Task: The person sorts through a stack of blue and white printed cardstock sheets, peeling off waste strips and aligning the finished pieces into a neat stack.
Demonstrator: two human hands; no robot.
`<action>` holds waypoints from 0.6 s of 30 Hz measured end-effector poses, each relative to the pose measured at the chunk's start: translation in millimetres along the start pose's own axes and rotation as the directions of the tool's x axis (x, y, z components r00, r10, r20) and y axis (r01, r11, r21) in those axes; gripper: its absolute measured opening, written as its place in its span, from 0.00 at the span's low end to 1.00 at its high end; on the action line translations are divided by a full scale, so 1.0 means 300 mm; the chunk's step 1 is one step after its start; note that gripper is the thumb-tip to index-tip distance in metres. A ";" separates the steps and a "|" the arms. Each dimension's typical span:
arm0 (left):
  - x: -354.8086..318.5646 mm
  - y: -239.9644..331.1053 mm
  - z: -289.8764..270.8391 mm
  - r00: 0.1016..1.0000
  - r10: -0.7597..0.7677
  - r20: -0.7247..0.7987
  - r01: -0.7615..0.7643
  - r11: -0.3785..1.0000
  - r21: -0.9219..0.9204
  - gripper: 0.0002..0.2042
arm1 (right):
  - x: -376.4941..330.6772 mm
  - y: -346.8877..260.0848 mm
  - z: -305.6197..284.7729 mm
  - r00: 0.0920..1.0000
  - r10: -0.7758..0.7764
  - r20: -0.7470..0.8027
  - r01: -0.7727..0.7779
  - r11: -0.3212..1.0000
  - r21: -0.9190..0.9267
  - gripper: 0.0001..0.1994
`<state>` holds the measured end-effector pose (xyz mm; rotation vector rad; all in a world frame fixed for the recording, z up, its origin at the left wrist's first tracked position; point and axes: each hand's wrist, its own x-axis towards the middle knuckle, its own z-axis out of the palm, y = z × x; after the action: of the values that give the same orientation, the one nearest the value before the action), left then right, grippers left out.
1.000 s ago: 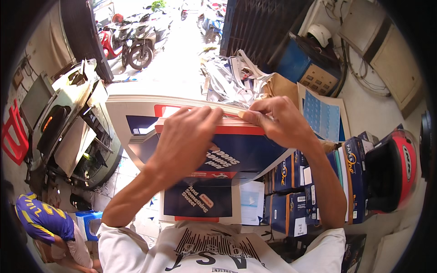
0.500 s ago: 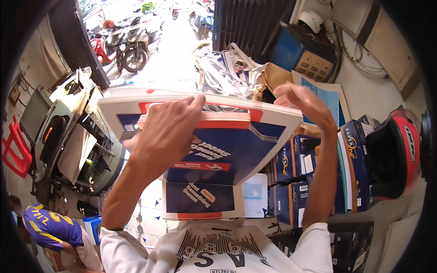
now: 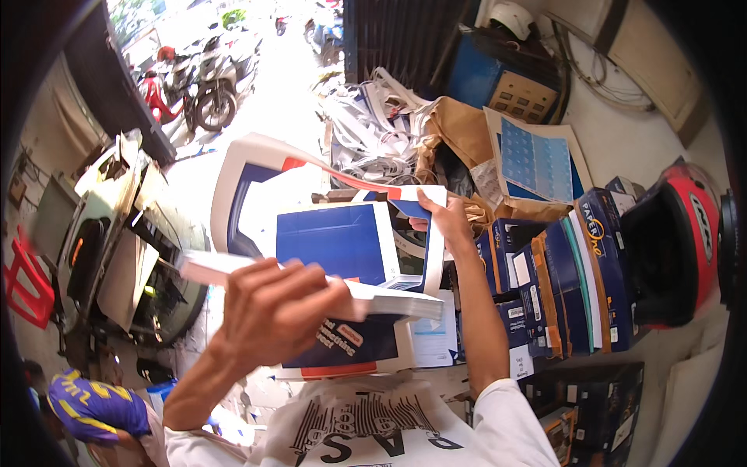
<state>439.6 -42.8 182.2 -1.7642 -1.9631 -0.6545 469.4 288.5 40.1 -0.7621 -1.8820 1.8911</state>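
Head view: left hand (image 3: 280,311) has drawn the thick card stack (image 3: 401,302) toward the chest since the earlier frame, fingers curled round it; pale layered edges, left end motion-blurred. Right hand (image 3: 447,222) has moved onto the hollow card frame (image 3: 232,171) just beyond, pinching its right corner; white border, blue and red print, top edge bowed.

Paper-cutting workshop, heaped paper offcuts (image 3: 373,128), blue cartons (image 3: 611,265), printed sheets (image 3: 537,159)
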 end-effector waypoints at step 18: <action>-0.259 -0.269 -0.335 0.713 -0.536 -0.453 0.491 0.842 -0.223 0.20 | -0.355 -0.318 0.208 0.801 -0.542 0.257 0.599 0.703 -0.383 0.16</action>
<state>367.5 -171.5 211.1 -0.9074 -2.0467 -1.2580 504.5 178.7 145.2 -0.1135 -2.3218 1.1435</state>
